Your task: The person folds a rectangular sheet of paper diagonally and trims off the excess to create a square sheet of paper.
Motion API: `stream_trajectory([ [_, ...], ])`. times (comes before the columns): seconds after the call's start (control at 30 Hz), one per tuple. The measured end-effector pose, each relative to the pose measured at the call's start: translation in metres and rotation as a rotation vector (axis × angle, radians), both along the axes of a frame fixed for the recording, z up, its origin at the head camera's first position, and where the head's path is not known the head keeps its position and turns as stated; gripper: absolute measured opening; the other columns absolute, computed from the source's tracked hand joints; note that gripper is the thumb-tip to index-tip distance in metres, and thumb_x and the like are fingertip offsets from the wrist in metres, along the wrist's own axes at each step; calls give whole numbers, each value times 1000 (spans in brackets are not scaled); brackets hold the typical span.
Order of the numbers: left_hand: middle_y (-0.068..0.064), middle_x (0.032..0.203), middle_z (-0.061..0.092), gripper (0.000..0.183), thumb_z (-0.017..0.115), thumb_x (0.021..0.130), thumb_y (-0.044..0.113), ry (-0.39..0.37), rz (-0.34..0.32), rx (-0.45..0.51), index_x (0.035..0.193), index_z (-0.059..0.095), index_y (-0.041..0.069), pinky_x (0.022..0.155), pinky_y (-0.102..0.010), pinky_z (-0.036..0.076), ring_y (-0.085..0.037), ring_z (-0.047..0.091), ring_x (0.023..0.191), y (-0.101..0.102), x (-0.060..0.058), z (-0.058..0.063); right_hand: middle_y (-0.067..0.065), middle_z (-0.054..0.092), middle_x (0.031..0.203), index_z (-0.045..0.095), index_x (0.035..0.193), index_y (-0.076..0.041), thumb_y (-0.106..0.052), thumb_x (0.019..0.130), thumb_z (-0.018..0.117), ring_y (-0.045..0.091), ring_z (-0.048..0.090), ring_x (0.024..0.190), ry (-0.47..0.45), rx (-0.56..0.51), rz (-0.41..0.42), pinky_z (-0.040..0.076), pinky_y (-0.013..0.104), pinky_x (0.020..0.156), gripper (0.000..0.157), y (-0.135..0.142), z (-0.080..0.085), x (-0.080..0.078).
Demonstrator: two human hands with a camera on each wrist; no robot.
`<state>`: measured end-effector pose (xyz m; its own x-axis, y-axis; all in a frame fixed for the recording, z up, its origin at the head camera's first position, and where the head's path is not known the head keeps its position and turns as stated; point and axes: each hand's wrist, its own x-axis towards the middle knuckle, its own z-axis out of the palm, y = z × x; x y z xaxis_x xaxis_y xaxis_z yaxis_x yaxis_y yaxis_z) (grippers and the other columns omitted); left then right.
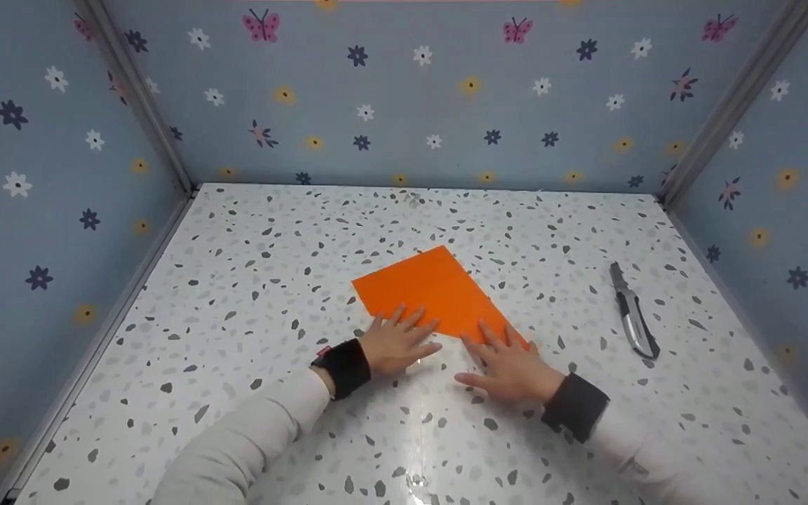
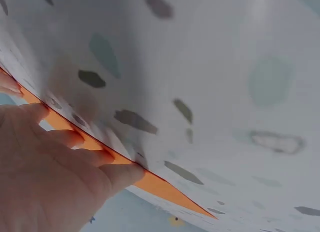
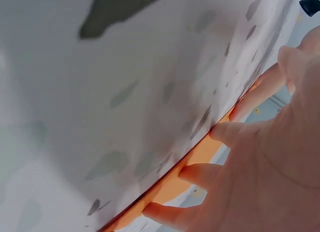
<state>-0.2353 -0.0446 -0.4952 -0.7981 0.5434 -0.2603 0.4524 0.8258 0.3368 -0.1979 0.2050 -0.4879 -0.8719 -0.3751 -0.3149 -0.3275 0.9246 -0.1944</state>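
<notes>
A flat orange sheet of paper [image 1: 432, 287] lies on the speckled table, one corner pointing away and another toward the right hand. My left hand [image 1: 398, 344] rests with spread fingers on its near left edge. Over the near right corner, my right hand [image 1: 513, 365] has its fingertips on the sheet and its thumb out to the side on the table. Both wrist views show straight fingertips touching the orange paper [image 2: 165, 188] along its edge.
A utility knife [image 1: 634, 315] with a grey and black handle lies to the right of the paper. Flower-patterned panels [image 1: 404, 91] stand at the back and both sides of the speckled table [image 1: 250, 238].
</notes>
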Motion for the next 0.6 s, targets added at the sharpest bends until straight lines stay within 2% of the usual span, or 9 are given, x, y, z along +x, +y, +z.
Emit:
stream_trajectory([
  [0.1, -7, 175, 12, 70, 26, 106, 64, 10, 14, 8, 165, 21, 26, 129, -67, 10, -37, 9, 163, -4, -8, -3, 15, 16, 173, 27, 164, -28, -76, 96, 42, 63, 19, 151, -1, 2, 10, 26, 85, 109, 84, -4, 2, 5],
  [0.3, -16, 174, 15, 73, 35, 107, 56, 48, 76, 35, 164, 24, 12, 130, -64, 13, -39, 14, 162, -8, -15, -3, 15, 20, 172, 29, 163, -22, -75, 97, 41, 63, 26, 149, -6, 3, 69, 30, 81, 112, 86, -13, 4, 16],
  [0.6, -14, 174, 14, 73, 36, 108, 54, 58, 115, 17, 164, 22, 10, 130, -63, 10, -38, 11, 163, -9, -28, -1, 19, 26, 170, 32, 162, -14, -71, 99, 42, 58, 33, 148, -11, -65, 173, 35, 74, 114, 85, -22, 9, 29],
])
